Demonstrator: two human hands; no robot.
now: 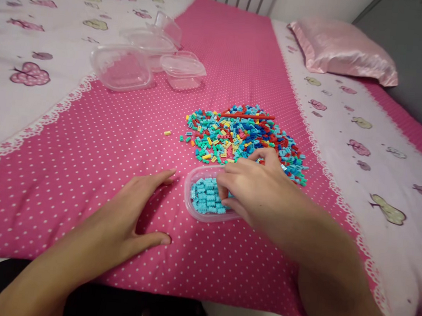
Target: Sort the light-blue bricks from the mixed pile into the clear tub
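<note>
A clear plastic container point(188, 202) holds light-blue toy building bricks point(208, 196) laid close together. My right hand point(252, 185) is over the container's right side, fingers curled down and pinched; whatever is between the fingertips is hidden. Left of the container, my left hand point(143, 204) rests on the bedspread with thumb and fingers apart, touching nothing but the cloth. Just beyond the container lies a loose pile of small toy bricks point(212, 138) in blue, green, yellow and red. A thin red stick point(249, 116) lies across the pile.
Several clear plastic containers point(123, 70) sit at the back left, some nested or with lids. One yellow brick point(167, 133) lies apart, left of the pile. A pink satin pillow point(344, 49) is at the back right. Everything rests on a pink dotted bedspread point(238, 43).
</note>
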